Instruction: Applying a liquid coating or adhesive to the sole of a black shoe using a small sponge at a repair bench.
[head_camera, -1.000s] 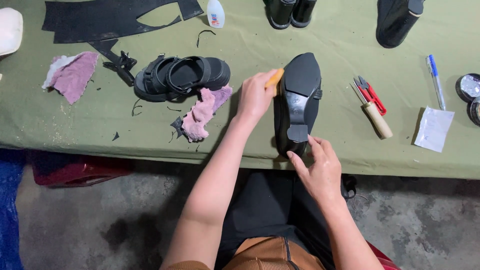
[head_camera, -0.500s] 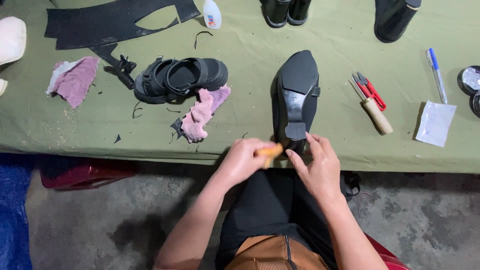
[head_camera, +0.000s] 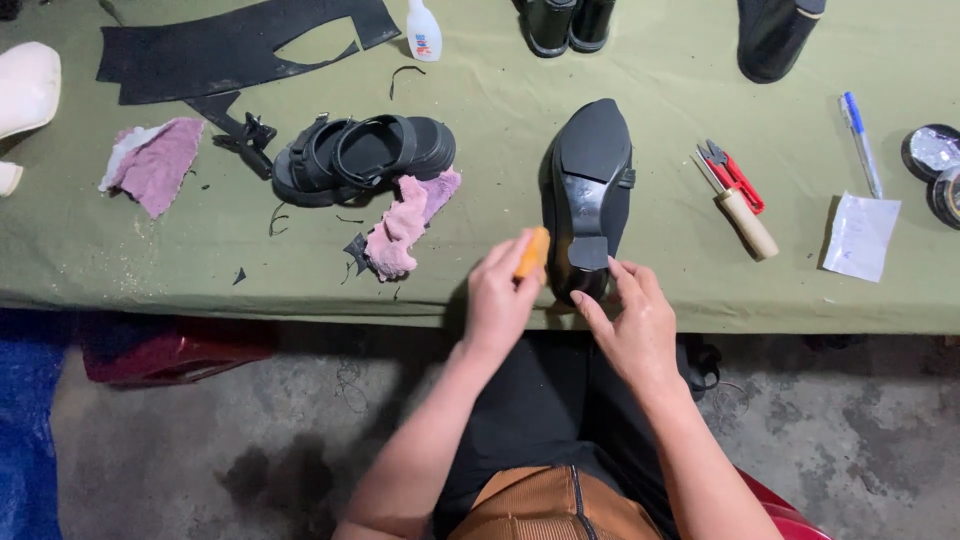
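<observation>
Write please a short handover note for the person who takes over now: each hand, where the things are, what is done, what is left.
Left hand: holds a small orange block beside the heel of the black shoe.
Right hand: steadies that heel at the table edge.
The shoe lies sole up; black sandal and pink cloth to its left, red snips and wooden-handled tool to its right.
Done: not clear from the sole.
Left: probably more rubbing.

The left hand (head_camera: 497, 300) pinches an orange block (head_camera: 531, 252); the right hand (head_camera: 632, 318) touches a black shoe (head_camera: 590, 195). Left of the hands lie a pink rag (head_camera: 405, 222) and black sandal (head_camera: 362, 155), on an olive-green cloth (head_camera: 650, 60).
</observation>
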